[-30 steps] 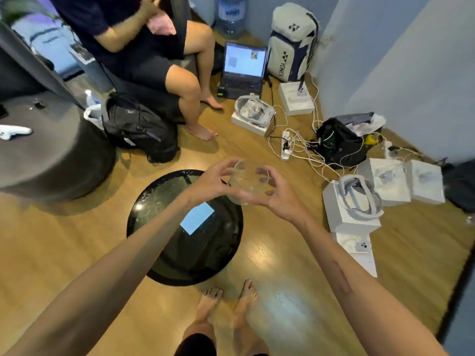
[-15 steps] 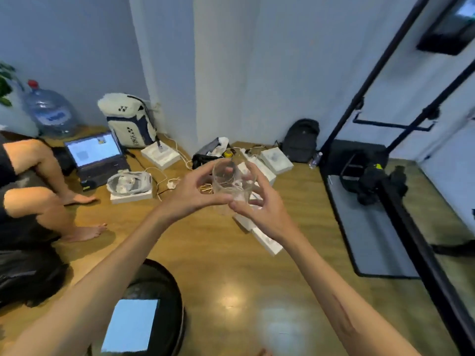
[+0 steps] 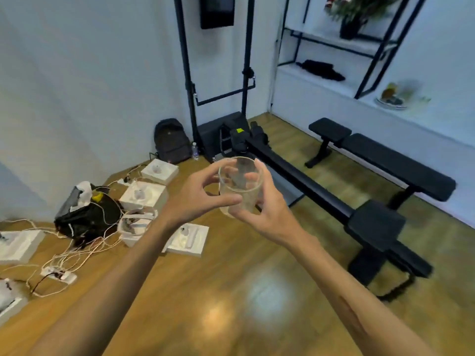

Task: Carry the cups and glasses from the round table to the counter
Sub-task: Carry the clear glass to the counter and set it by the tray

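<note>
glass: a clear, empty tumbler (image 3: 240,187), upright, held up in the air in front of me over the wooden floor (image 3: 231,291), not resting on anything.
my left hand: my left hand (image 3: 199,199) curls round the near-left side of the glass, thumb lying across its lower front.
my right hand: my right hand (image 3: 267,209) wraps the right side, fingers bent behind the wall and showing through it, thumb near the base.
grip: both hands closed on the same glass, snug round it.
floor left: white boxes (image 3: 146,195), a black bag (image 3: 88,222) and a tangle of pale cables (image 3: 64,258) near the wall.
corner: a dark backpack (image 3: 171,141) leaning by a black upright frame (image 3: 190,80).
right: a black workout bench (image 3: 395,163) and a long black rail machine (image 3: 321,194) beyond the glass.
far right: a white shelf (image 3: 334,80) with a dark cloth on it.
</note>
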